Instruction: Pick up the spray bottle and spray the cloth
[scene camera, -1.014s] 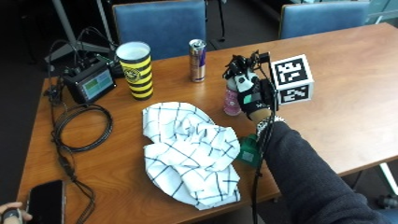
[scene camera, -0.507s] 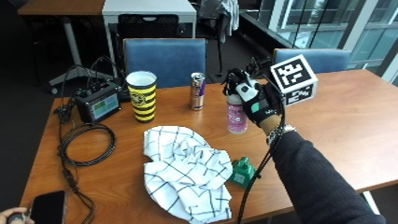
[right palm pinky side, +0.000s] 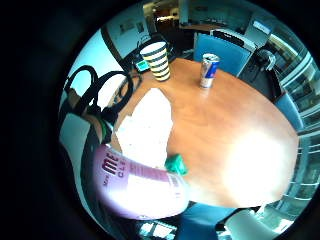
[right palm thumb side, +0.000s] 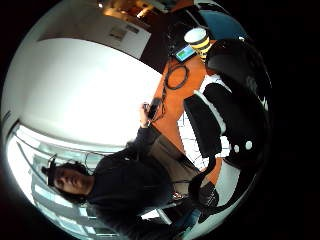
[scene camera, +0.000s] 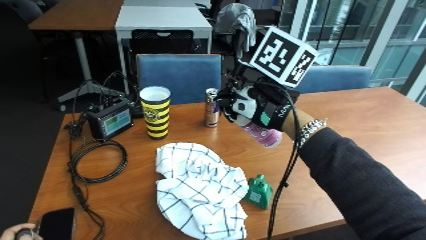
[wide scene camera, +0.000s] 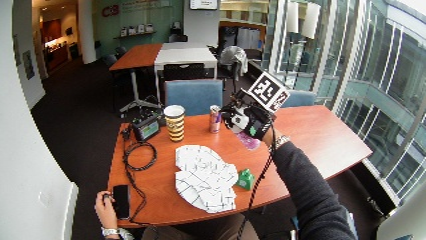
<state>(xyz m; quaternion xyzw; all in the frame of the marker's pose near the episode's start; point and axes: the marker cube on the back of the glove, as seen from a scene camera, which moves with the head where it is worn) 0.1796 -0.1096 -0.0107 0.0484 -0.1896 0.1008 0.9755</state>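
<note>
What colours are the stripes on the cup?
The cup has yellow and black stripes, with a white rim. The outside view shows it best.

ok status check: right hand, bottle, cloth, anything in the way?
Right hand grips the pink spray bottle, lifted off the table and tilted. Checked cloth lies crumpled below, untouched. Green object beside the cloth; nothing between bottle and cloth.
</note>
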